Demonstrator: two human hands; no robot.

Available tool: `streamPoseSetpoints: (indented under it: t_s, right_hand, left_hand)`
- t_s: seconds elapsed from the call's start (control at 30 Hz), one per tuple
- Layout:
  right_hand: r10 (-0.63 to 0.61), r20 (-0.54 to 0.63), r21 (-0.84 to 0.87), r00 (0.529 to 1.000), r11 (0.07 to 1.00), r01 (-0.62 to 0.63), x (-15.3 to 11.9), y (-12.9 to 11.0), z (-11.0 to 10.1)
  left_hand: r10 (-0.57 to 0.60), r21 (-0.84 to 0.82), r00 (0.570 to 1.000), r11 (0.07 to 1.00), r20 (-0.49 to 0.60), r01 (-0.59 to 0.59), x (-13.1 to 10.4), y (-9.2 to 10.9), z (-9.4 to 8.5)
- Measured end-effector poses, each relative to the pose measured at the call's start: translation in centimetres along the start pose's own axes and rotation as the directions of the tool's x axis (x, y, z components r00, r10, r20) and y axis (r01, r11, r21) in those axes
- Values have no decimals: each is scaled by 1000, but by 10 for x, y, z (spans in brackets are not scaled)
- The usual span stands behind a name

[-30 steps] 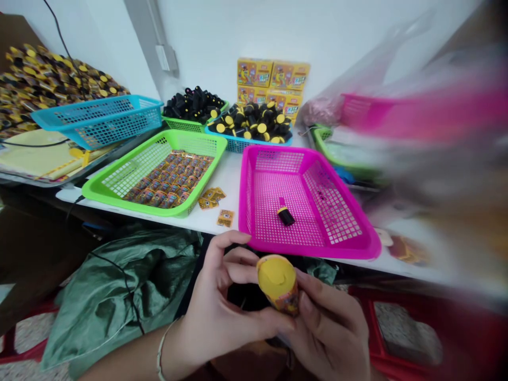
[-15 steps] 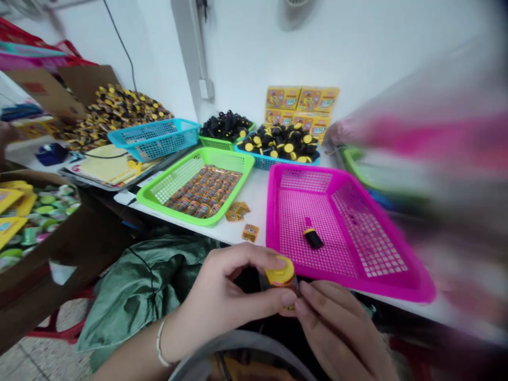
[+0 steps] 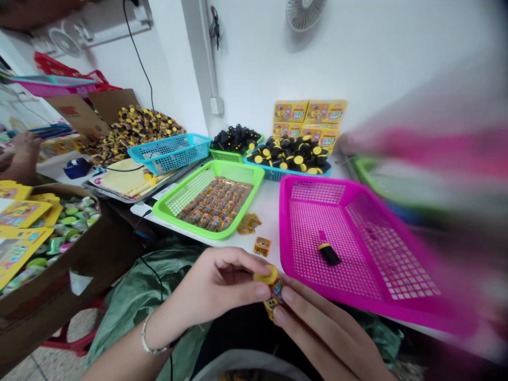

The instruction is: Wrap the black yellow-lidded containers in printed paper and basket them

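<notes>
- White wall [image 3: 246,58] backs the worktop [image 3: 272,201]; a fan [image 3: 305,13] is mounted beyond the magenta basket [image 3: 345,295], the position reference.
- Small yellow-topped container [image 3: 273,296]: held off the near-left corner of the magenta basket, clear of the worktop.
- Left hand [image 3: 222,288]: fingers grip the container at its yellow top.
- Right hand [image 3: 321,328]: fingers touch its printed side; whether they pinch anything cannot be told.
- Caution: a loosened left grip could drop the container short of the basket.
- Caution: uneven right-hand pressure could crease the printed surface.
- Printed pieces [image 3: 262,246] lie left of the basket; a sleeve could disturb them.
</notes>
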State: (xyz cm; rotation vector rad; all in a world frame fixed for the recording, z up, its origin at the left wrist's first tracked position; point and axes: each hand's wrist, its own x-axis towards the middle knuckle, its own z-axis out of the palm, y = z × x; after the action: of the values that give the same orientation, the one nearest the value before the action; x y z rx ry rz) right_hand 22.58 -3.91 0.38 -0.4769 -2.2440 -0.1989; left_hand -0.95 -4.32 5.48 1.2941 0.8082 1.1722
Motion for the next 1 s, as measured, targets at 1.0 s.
streamPoseSetpoints:
  t_s: [1.0]
  right_hand:
    - [559, 53, 435, 827, 733, -523, 28, 40, -54]
  left_hand:
    - [69, 952, 967, 168, 247, -255, 23, -110, -16]
